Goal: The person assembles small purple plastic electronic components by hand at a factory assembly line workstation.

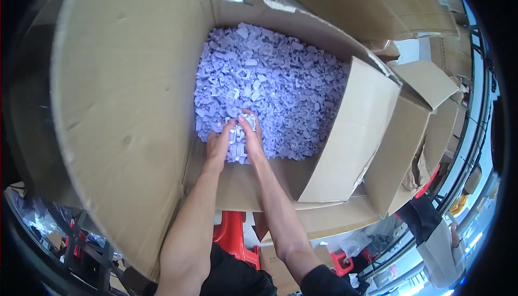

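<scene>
A large open cardboard box (pixel 240 185) holds a deep heap of small pale lavender-white plastic parts (pixel 280 91). Both my arms reach over its near wall. At the near left of the heap, my left hand (pixel 217 147) and my right hand (pixel 253 142) are cupped toward each other. Between them they hold a clump of the plastic parts (pixel 233 135), with fingers curled round its sides. Some fingertips are hidden by the parts.
A tall cardboard flap (pixel 127 96) rises on the left; another flap (pixel 356 134) leans over the box's right side. Further right stands another open carton (pixel 407 145). A red stool (pixel 234 236) is below my arms. Another person (pixel 445 247) is at the far right.
</scene>
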A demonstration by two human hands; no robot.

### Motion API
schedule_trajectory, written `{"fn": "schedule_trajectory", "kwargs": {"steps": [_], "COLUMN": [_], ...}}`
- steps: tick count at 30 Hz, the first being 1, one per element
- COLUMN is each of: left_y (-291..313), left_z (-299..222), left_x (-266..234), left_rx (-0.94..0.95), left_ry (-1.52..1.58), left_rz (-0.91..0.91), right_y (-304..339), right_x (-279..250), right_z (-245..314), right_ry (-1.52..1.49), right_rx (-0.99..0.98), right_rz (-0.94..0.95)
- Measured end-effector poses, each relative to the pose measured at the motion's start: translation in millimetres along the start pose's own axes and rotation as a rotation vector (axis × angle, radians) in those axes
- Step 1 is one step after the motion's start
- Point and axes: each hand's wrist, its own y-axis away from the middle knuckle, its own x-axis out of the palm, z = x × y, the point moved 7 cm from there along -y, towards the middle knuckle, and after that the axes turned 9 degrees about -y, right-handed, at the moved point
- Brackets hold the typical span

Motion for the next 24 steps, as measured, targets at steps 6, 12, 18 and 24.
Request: {"fn": "schedule_trajectory", "kwargs": {"steps": [6,12,18,24], "left_y": [67,155,203,295], "left_z": [-40,-79,-84,-97], "left_x": [-12,-14,3,-34], "left_rx": [0.116,0.647,0.743,0.981], "left_ry": [0.211,0.410,0.343,0.415], "left_rz": [-0.047,-0.034,-0.110,-0.199], "right_y": [59,135,160,223], "right_x": [16,29,10,27], "right_z": [54,113,141,176], "right_ry": [-0.132,-0.380,-0.463,-0.422], "right_rx": [-0.280,-0.598,-0.730,-0.904], "right_rz": [-0.030,0.012,0.019,0.139]}}
